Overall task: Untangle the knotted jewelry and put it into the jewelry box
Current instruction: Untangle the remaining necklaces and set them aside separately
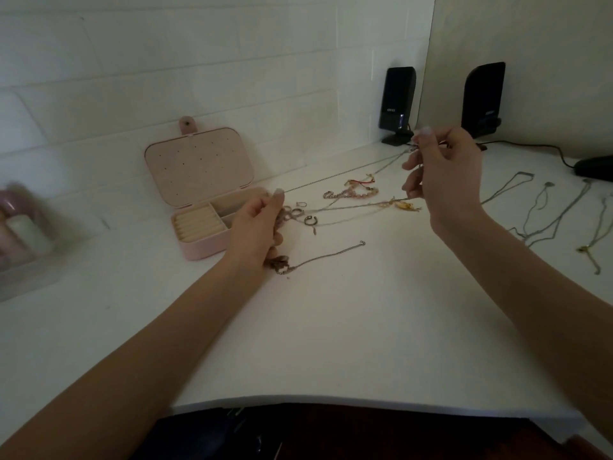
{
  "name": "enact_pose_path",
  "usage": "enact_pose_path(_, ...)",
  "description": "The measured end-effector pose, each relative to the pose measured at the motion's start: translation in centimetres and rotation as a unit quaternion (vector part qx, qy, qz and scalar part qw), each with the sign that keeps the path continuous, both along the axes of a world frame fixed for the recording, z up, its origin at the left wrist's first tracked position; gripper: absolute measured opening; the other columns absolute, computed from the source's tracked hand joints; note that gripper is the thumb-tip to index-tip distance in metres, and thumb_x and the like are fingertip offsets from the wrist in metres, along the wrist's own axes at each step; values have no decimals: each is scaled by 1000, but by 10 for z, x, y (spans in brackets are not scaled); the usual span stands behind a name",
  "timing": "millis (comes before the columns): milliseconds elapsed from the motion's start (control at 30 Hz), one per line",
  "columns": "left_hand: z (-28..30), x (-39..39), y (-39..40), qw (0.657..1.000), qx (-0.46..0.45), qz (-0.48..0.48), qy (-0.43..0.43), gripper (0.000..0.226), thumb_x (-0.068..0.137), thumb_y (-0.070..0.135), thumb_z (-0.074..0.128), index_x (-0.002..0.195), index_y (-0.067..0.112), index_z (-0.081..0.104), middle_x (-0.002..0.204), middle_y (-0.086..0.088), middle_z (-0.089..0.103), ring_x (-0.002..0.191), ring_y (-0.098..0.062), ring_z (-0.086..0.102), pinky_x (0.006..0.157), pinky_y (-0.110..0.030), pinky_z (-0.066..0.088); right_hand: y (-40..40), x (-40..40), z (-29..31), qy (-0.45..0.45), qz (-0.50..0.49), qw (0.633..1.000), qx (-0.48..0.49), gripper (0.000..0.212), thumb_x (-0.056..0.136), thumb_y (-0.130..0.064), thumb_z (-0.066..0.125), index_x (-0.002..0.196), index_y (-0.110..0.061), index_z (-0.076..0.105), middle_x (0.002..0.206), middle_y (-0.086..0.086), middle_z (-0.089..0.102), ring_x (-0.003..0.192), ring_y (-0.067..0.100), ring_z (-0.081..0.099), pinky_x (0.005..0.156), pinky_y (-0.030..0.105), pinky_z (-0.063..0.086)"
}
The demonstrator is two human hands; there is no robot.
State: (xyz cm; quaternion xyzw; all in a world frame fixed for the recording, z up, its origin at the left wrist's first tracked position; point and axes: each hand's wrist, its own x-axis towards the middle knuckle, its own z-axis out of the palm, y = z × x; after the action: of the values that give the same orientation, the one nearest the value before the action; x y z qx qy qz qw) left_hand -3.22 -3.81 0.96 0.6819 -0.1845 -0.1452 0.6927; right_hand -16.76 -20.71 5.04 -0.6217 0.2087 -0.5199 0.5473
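A thin chain (345,172) was held taut between the left hand (262,224) and the raised right hand (444,174), each pinching one end. Behind it, loose bracelets (351,192) might be snagged by any sag; the open jewelry box (202,224) stood left, apparently unfilled.

Jewelry box (212,227) sat open at back left of table (331,343), lid leaning toward wall (199,78). Rings (298,212) lay just right of box; bracelets (351,192) beyond them. Necklaces (547,214) spread far right. Two speakers (398,101) stood behind, against wall.
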Motion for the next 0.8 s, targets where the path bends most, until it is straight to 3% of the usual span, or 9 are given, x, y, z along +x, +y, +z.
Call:
enact_pose_path(100,0,-1,0,999,6,24,-28,24,98,35,50,89,13,57,53,9,50,32,0,32,35,-16,23,5,1,1,-5,15,1000,-13,17,102,-21,44,87,-17,50,60,0,51,38,8,42,37,21,37)
enact_pose_path(200,2,0,3,991,72,42,-102,28,94,36,57,79,12,62,56,11,56,32,1,35,45,-20,26,4,0,3,-24,15,999,14,17,103,-21,42,87,-16,48,60,1,44,42,9,37,37,19,32)
enact_pose_path(267,2,-1,6,989,90,19,-112,34,87,40,65,63,19,56,40,14,40,34,-3,28,42,-20,22,-2,-1,3,-31,-1,999,39,16,103,-22,41,91,-13,47,63,-1,44,44,8,34,38,19,30)
enact_pose_path(467,10,2,12,988,84,-130,-5,53,64,50,75,63,26,28,50,6,23,38,-6,16,34,-15,14,-19,-1,-1,-18,-36,993,109,22,103,-27,40,101,-8,50,65,-2,43,40,4,31,36,18,26)
enact_pose_path(600,14,10,19,973,-4,-218,80,36,82,26,64,64,25,33,58,6,20,39,-4,15,33,-16,9,-23,-5,0,-10,-15,986,165,21,103,-28,40,92,-14,51,65,-3,42,44,5,31,37,18,25)
enact_pose_path(700,15,12,22,958,-68,-221,169,26,81,28,60,62,19,44,47,9,23,34,-3,19,34,-17,6,-23,-7,-1,-6,12,986,167,23,104,-27,37,88,-14,48,61,-3,40,44,7,31,37,19,26)
enact_pose_path(800,13,10,20,982,-48,-152,100,29,96,22,51,68,16,44,42,8,29,31,-3,24,32,-14,8,-22,-9,-4,2,29,987,157,26,104,-24,35,83,-15,47,55,-3,40,43,10,33,40,19,30)
